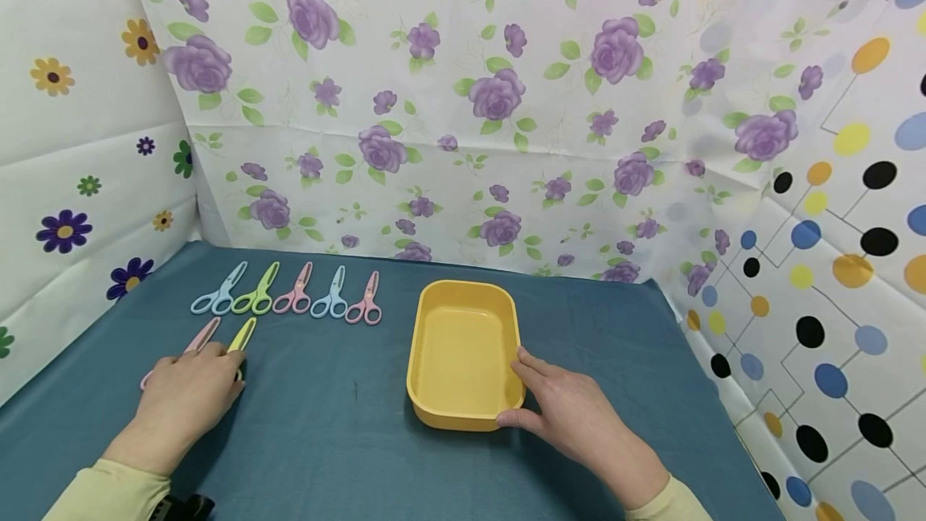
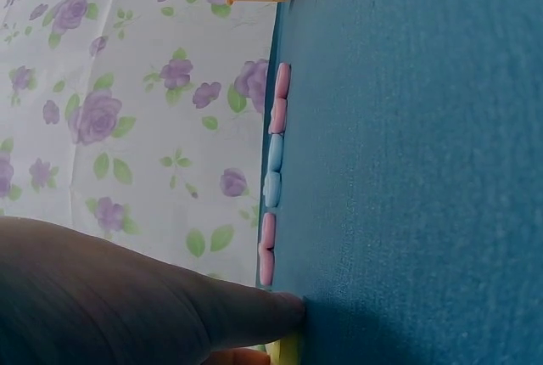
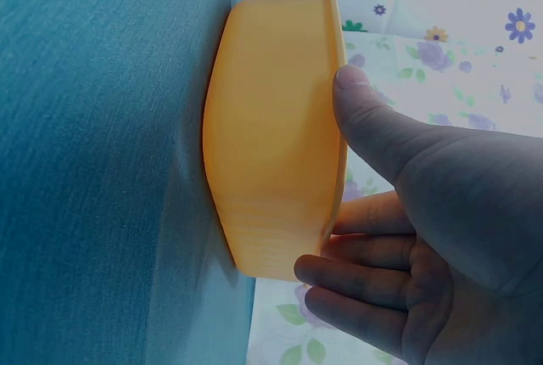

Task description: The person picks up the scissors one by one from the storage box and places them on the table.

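Observation:
In the head view my left hand [image 1: 188, 384] is over the handles of yellow scissors [image 1: 243, 334], whose blade end points away from me. The left wrist view shows the thumb and a finger pinching close about the yellow piece. Beside it lie pink scissors [image 1: 203, 334], partly covered by the same hand. On the right, a yellow rectangular tub [image 1: 465, 423] stands upright with nothing inside. My right hand [image 1: 571, 408] touches its right side, thumb at the near corner of the rim, the other fingers fairly straight along the wall.
Behind the left hand runs a row of scissors: blue [image 1: 220, 296], green [image 1: 256, 296], pink [image 1: 294, 296], light blue [image 1: 330, 300] and another pink pair [image 1: 365, 305]. A blue-green cloth [image 1: 325, 441] covers the table. Patterned curtains [image 1: 448, 103] enclose the back and sides.

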Tool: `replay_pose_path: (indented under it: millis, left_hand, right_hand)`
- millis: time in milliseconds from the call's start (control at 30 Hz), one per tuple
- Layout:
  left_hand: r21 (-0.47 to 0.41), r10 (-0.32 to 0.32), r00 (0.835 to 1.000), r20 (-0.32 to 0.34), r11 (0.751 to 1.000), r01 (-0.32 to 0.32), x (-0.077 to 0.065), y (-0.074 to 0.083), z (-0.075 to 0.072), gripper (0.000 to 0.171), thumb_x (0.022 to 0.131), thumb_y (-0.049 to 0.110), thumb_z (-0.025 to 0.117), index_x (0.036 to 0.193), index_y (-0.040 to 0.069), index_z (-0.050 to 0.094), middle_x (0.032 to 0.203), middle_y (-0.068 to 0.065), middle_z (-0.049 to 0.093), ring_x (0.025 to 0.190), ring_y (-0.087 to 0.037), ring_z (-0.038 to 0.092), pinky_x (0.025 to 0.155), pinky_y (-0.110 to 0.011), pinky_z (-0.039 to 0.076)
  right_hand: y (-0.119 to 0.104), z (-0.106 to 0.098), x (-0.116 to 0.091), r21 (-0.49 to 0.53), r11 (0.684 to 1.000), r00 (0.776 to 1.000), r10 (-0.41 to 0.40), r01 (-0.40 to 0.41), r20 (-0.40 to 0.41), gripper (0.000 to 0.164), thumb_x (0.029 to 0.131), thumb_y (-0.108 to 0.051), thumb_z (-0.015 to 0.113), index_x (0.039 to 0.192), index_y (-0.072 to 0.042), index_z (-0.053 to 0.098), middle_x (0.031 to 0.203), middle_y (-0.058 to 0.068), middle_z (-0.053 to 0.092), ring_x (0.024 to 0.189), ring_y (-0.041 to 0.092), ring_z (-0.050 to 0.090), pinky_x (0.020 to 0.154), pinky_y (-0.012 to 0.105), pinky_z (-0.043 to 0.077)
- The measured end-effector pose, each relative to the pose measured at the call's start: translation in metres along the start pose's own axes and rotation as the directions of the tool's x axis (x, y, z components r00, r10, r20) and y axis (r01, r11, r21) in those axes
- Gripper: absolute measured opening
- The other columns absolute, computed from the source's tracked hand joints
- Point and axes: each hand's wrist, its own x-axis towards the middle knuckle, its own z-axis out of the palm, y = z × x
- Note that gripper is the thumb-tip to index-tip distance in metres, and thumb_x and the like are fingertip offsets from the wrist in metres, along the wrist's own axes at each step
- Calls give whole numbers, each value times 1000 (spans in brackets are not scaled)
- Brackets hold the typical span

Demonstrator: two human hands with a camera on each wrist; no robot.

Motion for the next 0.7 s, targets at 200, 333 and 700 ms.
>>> replay_pose_path:
  millis: [200,333,700]
  left_hand:
    - [0,1,1000,16,1000,-1,0,-1,0,35,88,19,94,112,-2,78,99,-21,71,90,-44,72,78,-73,54]
    - [0,3,1000,16,1000,-3,0,-1,0,35,88,19,94,112,-2,78,98,-21,71,89,-44,72,77,-72,54]
    - [-8,3,1000,1,1000,-3,0,-1,0,36,87,18,95,113,-2,78,101,-23,71,91,-46,72,77,-74,54]
  right_hand:
    - [0,0,0,-1,1000,1000,2,-2,4,88,95,-68,72,156,-4,63,164,15,55,132,36,69,95,55,62]
    - [0,0,0,-1,1000,1000,2,-2,5,88,95,-68,72,156,-4,63,164,15,55,132,36,69,95,54,62]
    - [0,-1,0,0,1000,1000,-6,6,1,89,96,-69,71,156,-4,62,164,16,55,132,36,69,94,54,63]
